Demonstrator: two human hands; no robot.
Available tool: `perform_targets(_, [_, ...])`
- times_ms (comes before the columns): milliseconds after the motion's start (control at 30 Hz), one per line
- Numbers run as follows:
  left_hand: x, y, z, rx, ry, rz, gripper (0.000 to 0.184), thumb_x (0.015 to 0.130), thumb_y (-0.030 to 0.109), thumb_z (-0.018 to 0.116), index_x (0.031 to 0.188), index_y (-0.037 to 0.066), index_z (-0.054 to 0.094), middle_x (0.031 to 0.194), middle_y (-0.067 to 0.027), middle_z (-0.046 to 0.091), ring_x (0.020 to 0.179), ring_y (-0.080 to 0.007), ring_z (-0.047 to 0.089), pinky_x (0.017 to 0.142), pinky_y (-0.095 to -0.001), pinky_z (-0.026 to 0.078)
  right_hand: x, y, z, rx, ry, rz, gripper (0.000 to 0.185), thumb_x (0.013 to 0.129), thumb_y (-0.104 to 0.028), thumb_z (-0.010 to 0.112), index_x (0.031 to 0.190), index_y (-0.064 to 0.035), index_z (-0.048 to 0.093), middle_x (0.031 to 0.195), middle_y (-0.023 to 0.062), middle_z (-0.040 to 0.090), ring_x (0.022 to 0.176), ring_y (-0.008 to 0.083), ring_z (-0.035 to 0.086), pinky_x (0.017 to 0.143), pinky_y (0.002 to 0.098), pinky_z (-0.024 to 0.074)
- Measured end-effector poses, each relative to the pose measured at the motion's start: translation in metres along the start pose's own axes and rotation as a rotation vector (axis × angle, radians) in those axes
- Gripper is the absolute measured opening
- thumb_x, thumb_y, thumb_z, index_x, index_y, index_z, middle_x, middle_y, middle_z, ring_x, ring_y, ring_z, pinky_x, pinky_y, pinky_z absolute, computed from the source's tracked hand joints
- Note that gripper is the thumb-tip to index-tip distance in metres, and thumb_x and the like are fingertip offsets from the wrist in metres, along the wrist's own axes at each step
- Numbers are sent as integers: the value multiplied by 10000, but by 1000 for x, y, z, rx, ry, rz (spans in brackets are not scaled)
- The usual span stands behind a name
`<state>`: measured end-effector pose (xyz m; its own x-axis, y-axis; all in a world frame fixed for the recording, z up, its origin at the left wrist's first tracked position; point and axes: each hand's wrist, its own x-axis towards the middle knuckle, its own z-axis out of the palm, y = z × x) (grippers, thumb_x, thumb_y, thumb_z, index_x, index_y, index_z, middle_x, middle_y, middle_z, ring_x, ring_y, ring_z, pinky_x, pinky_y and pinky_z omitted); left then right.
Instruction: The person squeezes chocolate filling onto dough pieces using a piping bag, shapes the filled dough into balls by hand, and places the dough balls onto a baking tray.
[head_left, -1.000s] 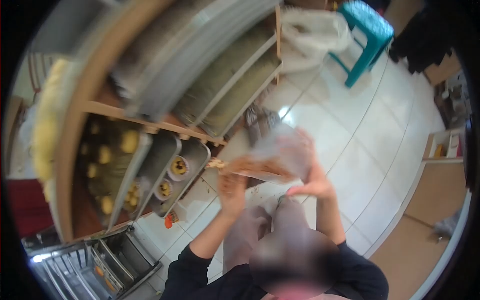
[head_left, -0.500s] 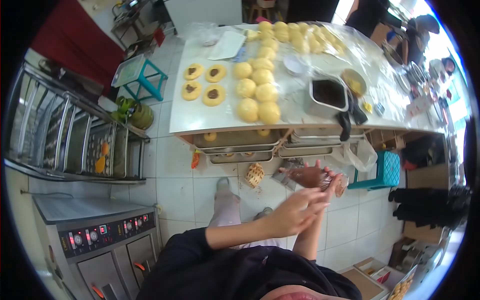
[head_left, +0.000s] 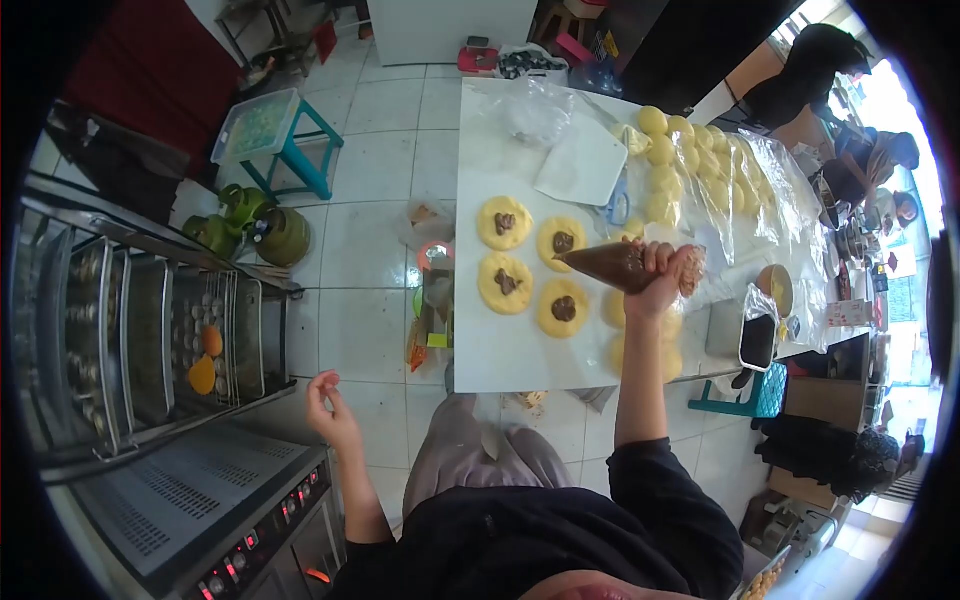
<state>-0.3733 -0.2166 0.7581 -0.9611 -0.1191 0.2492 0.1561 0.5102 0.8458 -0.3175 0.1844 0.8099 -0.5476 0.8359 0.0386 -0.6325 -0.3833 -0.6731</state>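
Note:
My right hand (head_left: 660, 277) is wrapped round a piping bag (head_left: 610, 264) of brown filling. The bag lies aslant above the white table (head_left: 500, 360), its tip pointing left, close to a flattened dough round (head_left: 563, 243) with a brown dollop. Several such rounds lie there, among them a lower one (head_left: 563, 307) and a left one (head_left: 505, 283). Smooth dough balls (head_left: 640, 350) under clear plastic are partly hidden behind my right forearm. Away from the table, my left hand (head_left: 335, 412) hangs over the floor, loosely curled with thumb and fingers apart, holding nothing.
A white board (head_left: 583, 165) and plastic film (head_left: 740, 190) over more dough balls lie farther back. At right stands a metal tin (head_left: 757, 340) of dark filling. To my left are a tray rack (head_left: 150, 330), an oven (head_left: 190, 500), gas cylinders (head_left: 280, 235) and a teal stool (head_left: 300, 165). People work at far right.
My hands were together at the piping bag below the table edge. Now my right hand has carried the bag over the dough rounds, and my left hand has moved away left. The view has shifted.

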Motion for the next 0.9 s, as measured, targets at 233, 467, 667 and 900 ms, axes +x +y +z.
perform_targets(233, [47,9,28,-100,-116,-100,124,826,9,424,861,-18,540,781,-75,569,720,-136,552,686,-254,441,29,73,36,-214,3,-33,498,884,-421,363,525,-87,273,494,22,280,569,194,415,733,407,424])
perform_targets(467, [62,13,28,-46,-228,-85,123,820,-2,425,851,-14,543,745,-71,563,693,-129,547,667,-247,438,37,85,37,-416,-87,-118,508,895,-418,326,523,-81,246,502,19,239,556,188,356,775,391,404])
perform_targets(667, [65,7,30,-85,-125,-127,115,815,-4,433,847,-13,542,739,-67,559,689,-129,550,666,-246,438,39,85,37,-383,-55,-71,475,912,-366,310,540,-82,235,520,20,238,543,185,320,771,388,405])
perform_targets(900, [52,28,55,-144,-129,-127,116,830,4,428,859,-11,539,770,-70,572,699,-125,558,676,-245,442,47,81,41,-318,30,-54,460,905,-364,347,548,-89,250,499,11,247,518,169,321,632,340,420])
